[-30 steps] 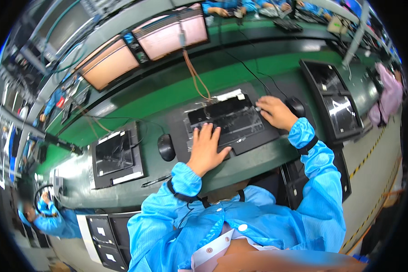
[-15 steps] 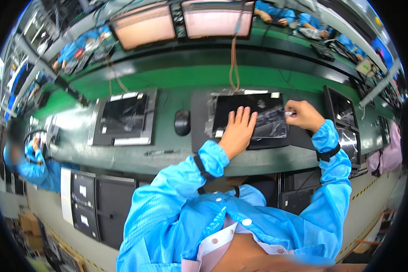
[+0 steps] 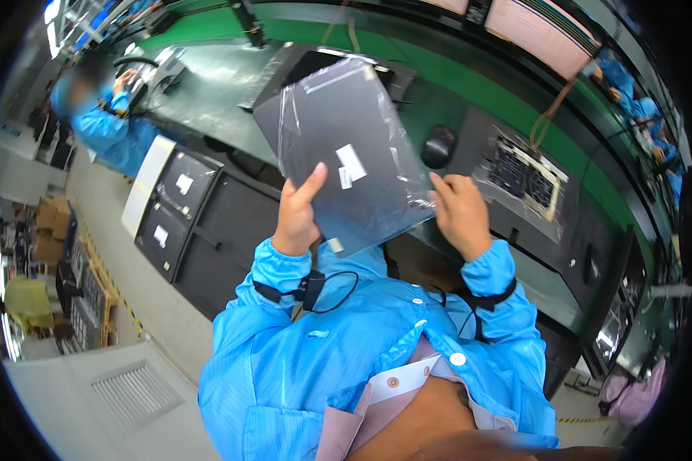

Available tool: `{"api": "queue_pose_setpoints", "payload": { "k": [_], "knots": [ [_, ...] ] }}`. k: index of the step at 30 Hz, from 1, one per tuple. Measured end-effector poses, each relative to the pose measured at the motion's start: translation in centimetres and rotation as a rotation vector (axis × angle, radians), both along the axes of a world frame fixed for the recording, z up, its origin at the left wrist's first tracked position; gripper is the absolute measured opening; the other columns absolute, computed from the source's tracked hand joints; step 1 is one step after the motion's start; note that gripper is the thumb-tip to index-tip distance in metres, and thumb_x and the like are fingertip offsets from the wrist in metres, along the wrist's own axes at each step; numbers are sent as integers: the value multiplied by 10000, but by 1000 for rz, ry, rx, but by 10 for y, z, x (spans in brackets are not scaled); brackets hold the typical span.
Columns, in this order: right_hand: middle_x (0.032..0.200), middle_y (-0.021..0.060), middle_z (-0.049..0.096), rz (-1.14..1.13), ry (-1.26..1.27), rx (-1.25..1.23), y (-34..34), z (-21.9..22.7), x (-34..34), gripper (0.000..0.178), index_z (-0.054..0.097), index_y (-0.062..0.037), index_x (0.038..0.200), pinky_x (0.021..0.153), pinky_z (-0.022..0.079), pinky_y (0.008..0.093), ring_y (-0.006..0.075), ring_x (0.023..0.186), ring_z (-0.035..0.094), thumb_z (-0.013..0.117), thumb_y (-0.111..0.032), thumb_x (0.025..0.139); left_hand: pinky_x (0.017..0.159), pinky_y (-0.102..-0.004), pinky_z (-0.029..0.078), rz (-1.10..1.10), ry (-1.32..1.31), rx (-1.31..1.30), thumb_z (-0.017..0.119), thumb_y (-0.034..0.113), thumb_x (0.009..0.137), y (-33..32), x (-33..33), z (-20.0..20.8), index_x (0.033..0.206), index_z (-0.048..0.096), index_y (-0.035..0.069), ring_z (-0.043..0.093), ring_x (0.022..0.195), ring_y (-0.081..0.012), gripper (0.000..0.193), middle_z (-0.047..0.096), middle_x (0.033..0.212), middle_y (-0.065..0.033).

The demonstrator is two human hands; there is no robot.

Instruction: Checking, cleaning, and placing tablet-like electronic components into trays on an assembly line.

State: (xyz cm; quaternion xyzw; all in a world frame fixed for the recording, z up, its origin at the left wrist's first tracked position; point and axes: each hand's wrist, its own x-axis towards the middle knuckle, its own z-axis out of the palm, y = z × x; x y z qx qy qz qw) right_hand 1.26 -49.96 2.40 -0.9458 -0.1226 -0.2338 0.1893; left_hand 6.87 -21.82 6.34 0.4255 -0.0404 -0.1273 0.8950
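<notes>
A flat dark panel in clear plastic film (image 3: pixel 354 127) is held up, tilted, in front of my body, with white labels on the face toward me. My left hand (image 3: pixel 298 215) grips its lower left edge, thumb over the face and the other fingers hidden behind. At the right edge, my right hand (image 3: pixel 463 211) has its fingers bent and pinched against the corner and film. On the dark mat (image 3: pixel 507 207) to the right lies a small frame with dark parts (image 3: pixel 527 177) on clear film.
A black mouse (image 3: pixel 439 146) sits on the green bench just beyond my right hand. Behind the held panel lies another dark panel (image 3: pixel 315 65). A black case with labelled parts (image 3: pixel 184 196) stands below the bench at left. A co-worker (image 3: pixel 104 115) sits far left.
The panel has come up off the mat and swung left, and its labelled face now shows. My left hand went from resting flat on it to gripping its edge. The view has turned left.
</notes>
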Motion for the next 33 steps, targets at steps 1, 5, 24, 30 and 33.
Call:
{"api": "queue_pose_setpoints", "payload": {
  "k": [1,5,24,30,33],
  "knots": [
    [1028,113,607,-4,36,-62,19,-8,13,389,660,-58,1225,800,462,406,295,968,566,702,-227,877,924,-396,568,25,55,39,578,186,1015,24,1,-11,1378,485,-15,671,1084,-274,425,630,1250,-168],
    [934,108,561,-36,35,-195,51,-40,39,300,677,-53,1110,742,433,417,305,895,537,693,-224,864,919,-383,565,166,176,22,573,222,1023,75,-16,-35,1378,486,-15,668,1086,-264,436,636,1244,-149],
    [794,94,718,309,329,861,190,1,29,155,657,-6,1019,647,540,300,162,707,698,682,-106,903,896,-306,508,296,84,-37,558,220,1051,65,-37,-60,1315,539,-26,618,1043,-153,362,629,1208,-94],
    [828,97,721,336,363,857,194,-5,33,188,645,-3,1080,656,540,285,137,730,689,668,-100,921,905,-299,500,307,75,-40,560,233,1051,68,-35,-60,1311,544,-32,612,1056,-149,372,634,1198,-96],
    [890,98,719,426,455,1015,193,-8,33,229,624,-14,1145,663,534,277,127,735,668,656,-106,938,917,-306,497,302,83,-24,565,238,1049,76,-33,-68,1317,538,-33,608,1071,-155,382,631,1211,-103]
  ]
}}
